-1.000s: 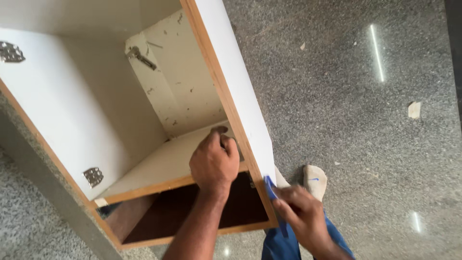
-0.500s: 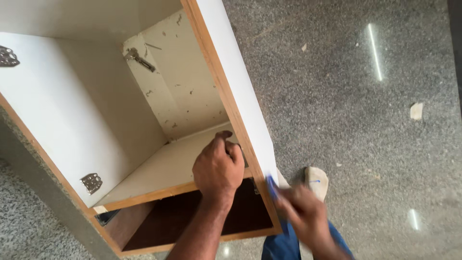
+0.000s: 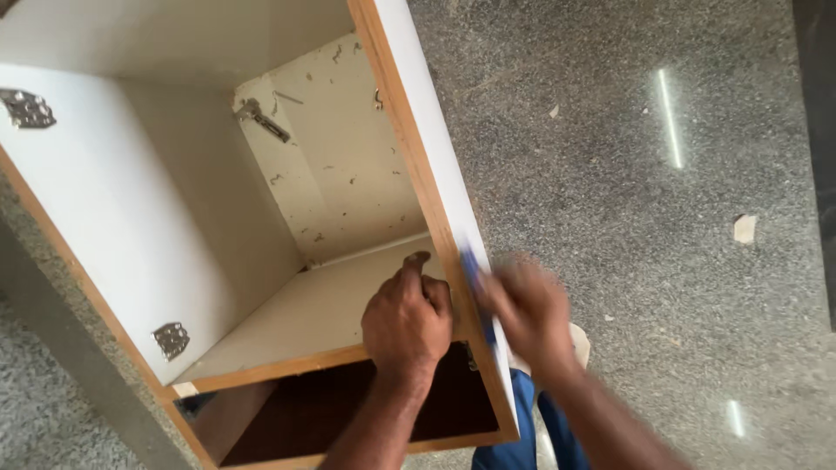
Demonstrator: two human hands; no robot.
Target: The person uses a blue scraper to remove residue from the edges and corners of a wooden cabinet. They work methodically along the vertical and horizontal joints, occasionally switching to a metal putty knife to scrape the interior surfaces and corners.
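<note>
Wooden cabinet: left hand curled against shelf at six o'clock; right hand blurred, pinching blue tool; best braced firmly.

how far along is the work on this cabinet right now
Done: the cabinet carcass is assembled, with hinge plates mounted and the shelf in place. In hand: the left hand presses on the shelf while the blurred right hand holds a blue tool against the side panel. Left: no door is fitted.

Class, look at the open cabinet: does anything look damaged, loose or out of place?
Yes. The cabinet's back panel is pitted and chipped, a metal bracket hangs askew on it, and a pale scrap lies on the granite floor.
</note>
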